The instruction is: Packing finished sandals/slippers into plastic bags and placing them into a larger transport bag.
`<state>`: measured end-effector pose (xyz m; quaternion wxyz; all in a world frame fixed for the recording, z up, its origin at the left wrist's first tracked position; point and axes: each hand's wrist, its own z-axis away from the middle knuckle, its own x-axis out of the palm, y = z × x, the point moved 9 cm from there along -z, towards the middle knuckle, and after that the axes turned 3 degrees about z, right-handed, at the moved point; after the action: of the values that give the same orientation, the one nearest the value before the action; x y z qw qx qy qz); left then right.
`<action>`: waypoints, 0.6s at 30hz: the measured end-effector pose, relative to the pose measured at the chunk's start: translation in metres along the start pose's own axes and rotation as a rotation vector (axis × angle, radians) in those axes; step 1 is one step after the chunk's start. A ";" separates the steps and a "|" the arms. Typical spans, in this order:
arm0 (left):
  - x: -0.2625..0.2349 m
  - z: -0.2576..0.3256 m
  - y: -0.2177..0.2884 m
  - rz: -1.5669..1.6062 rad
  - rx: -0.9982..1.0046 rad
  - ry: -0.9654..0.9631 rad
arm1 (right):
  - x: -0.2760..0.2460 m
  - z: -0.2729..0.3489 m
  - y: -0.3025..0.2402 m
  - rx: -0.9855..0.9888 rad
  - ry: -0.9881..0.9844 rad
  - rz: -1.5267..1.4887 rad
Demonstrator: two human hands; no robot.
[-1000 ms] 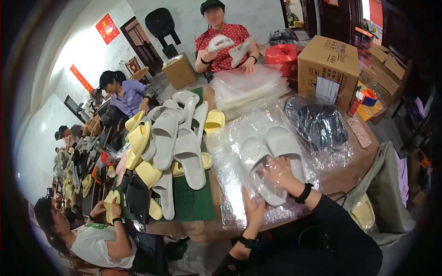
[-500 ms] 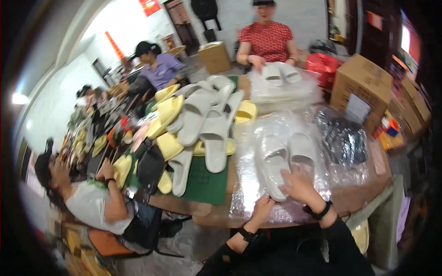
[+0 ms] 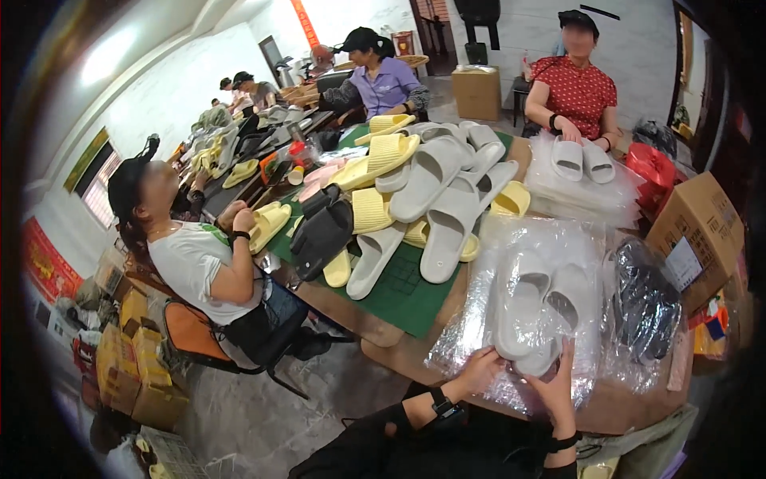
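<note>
Since R hand (image 3: 556, 389) moved down grey slippers (image 3: 520, 319), its fingers sit apart at heel; can't tell L hand's (image 3: 479, 374).

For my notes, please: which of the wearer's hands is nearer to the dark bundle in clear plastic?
The right hand: it is left of the dark bundle, nearer the wearer; the left hand is farther left.

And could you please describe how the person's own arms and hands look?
Black sleeves end short of both wrists. The left hand and right hand are ungloved. The left wristband is black with a small dark device; the right wristband is also black.
</note>
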<state>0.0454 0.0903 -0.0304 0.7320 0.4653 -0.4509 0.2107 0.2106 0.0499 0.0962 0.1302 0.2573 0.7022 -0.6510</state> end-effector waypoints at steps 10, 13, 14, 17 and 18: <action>0.049 0.006 0.008 -0.210 -0.073 -0.103 | -0.026 -0.016 0.018 0.144 0.339 -0.035; 0.053 0.007 0.009 -0.589 -0.098 -0.008 | -0.020 -0.021 0.019 0.168 0.163 0.138; 0.053 0.006 0.010 -0.590 -0.093 -0.009 | -0.021 -0.018 0.013 0.163 0.163 0.138; 0.044 0.009 0.002 -0.776 -0.129 0.027 | 0.026 -0.007 -0.005 0.099 -0.289 -0.124; 0.042 0.008 -0.001 -0.777 -0.127 0.026 | 0.032 -0.006 -0.008 0.096 -0.288 -0.124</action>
<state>0.0635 0.0783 0.0061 0.7901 0.5524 -0.2441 -0.1047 0.1811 0.0620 0.0872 0.1768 0.1235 0.6587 -0.7208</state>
